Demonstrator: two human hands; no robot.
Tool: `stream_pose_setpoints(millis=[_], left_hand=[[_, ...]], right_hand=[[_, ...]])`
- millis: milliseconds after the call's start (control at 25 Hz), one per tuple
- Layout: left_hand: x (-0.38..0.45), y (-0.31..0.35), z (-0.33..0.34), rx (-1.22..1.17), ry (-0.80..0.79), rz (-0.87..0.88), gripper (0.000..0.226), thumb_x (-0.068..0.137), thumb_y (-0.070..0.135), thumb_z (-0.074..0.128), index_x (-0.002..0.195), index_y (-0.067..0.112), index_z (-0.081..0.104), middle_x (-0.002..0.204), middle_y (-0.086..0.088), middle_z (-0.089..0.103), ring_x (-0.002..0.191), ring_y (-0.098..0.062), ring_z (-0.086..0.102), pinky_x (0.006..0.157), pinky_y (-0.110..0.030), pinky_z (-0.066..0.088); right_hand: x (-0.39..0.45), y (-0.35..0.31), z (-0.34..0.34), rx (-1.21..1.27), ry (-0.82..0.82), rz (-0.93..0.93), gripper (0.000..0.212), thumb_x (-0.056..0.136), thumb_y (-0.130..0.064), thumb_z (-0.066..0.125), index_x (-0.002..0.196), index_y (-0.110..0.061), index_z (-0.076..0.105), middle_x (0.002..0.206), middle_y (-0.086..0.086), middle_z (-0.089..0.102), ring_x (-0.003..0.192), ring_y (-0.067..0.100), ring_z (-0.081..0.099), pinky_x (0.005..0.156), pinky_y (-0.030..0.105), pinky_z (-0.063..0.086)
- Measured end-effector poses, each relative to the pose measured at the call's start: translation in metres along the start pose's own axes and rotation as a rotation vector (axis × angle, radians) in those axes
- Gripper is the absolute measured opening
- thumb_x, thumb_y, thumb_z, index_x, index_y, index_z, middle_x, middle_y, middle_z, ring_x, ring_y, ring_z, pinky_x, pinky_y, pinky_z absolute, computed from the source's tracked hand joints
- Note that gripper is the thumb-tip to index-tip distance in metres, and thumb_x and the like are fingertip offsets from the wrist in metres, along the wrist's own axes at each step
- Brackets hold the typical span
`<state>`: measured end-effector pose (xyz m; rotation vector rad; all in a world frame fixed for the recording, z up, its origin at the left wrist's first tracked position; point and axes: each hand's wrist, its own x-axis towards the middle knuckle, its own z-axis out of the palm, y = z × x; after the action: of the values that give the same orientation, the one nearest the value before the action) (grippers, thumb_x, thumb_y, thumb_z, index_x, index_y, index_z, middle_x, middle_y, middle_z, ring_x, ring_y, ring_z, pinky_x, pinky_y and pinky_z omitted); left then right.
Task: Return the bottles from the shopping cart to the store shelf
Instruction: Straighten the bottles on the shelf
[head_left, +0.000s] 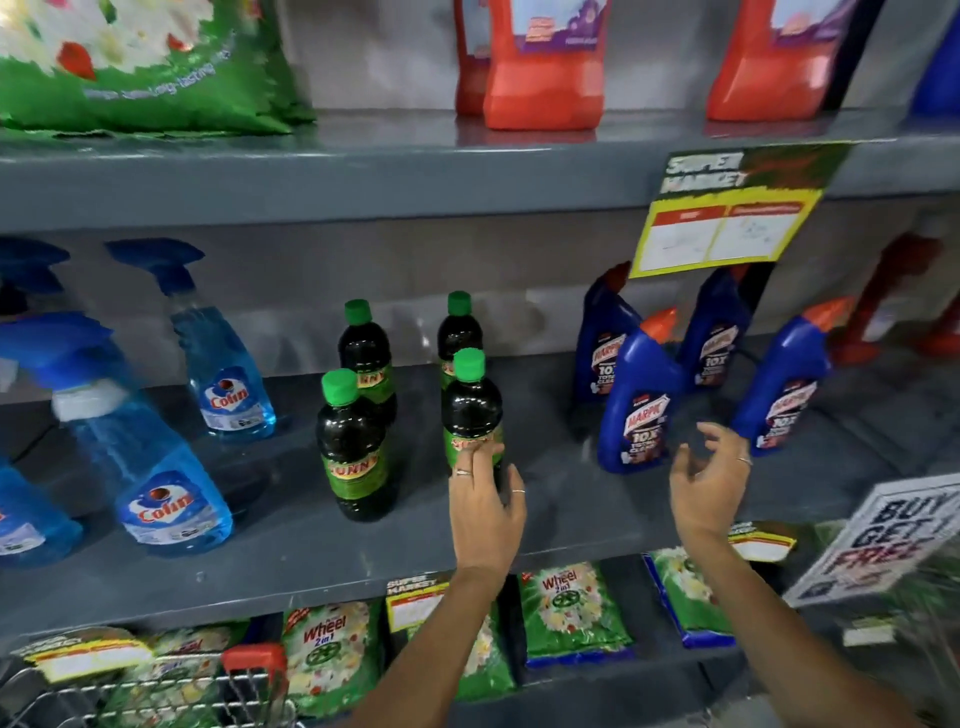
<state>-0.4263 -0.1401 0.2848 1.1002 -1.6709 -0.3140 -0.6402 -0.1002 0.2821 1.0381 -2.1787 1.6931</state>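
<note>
From the head camera, both bare forearms reach up and forward from the lower edge toward the middle grey shelf (291, 551). The left hand (485, 512) is raised palm-forward against the lower body of a dark bottle with a green cap (471, 410), thumb and ringed fingers wrapped round its label band and closed on it; the bottle stands upright on the shelf, at the front right of a group of four. Beside it to the left stands another dark green-capped bottle (353, 447), with two more behind (365, 353) (460, 332).

The right hand (711, 483) hovers over the shelf with fingers spread and curled, holding nothing, between two blue Harpic bottles (636, 410) (784, 395) and touching neither, as far as can be seen.

Blue Colin spray bottles (228, 379) stand at the left of the same shelf. The wire shopping cart (156, 691) with its red handle corner shows at the lower left, in front of green Wheel detergent packs (332, 654) on the shelf below.
</note>
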Motion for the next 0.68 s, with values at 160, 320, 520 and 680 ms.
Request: stream_pose_setpoints(millis=[160,320,520,680], left_hand=[[0.003,0.031,0.055,-0.113,-0.087,-0.110,0.035,0.081,0.012,0.061,0.113,0.004,0.050,0.111,-0.014,0.053,0.100,-0.027,0.053,0.086,-0.039,0.048],[0.000,0.058,0.110,-0.265,-0.147,-0.289,0.074,0.072,0.023,0.073,0.133,0.010,0.033,0.128,-0.004,0.040,0.115,-0.015,0.042,0.096,-0.024,0.039],[-0.003,0.089,0.168,-0.335,-0.114,-0.419,0.113,0.056,0.023,0.085,0.142,0.016,0.012,0.141,-0.009,0.028,0.127,-0.021,0.038,0.107,-0.028,0.038],[0.004,0.100,0.194,-0.075,0.021,-0.498,0.125,0.048,0.033,0.087,0.143,0.005,0.011,0.142,-0.022,0.032,0.129,-0.036,0.036,0.108,-0.048,0.036]], right_hand=[[0.039,0.033,-0.018,-0.016,0.021,0.022,0.034,0.077,0.006,0.059,0.110,0.005,0.051,0.114,0.030,0.050,0.102,0.045,0.048,0.087,0.054,0.044],[0.076,0.064,-0.030,-0.003,0.042,0.081,0.059,0.069,-0.002,0.073,0.119,0.008,0.043,0.125,0.032,0.043,0.113,0.047,0.041,0.096,0.036,0.032],[0.101,0.093,-0.024,0.069,-0.085,0.143,0.104,0.059,-0.015,0.085,0.138,0.005,0.020,0.142,0.028,0.028,0.132,0.040,0.028,0.110,0.041,0.026],[0.103,0.104,-0.015,0.114,-0.148,0.182,0.116,0.056,-0.013,0.086,0.142,0.000,0.009,0.145,0.026,0.028,0.132,0.039,0.032,0.112,0.047,0.030]])
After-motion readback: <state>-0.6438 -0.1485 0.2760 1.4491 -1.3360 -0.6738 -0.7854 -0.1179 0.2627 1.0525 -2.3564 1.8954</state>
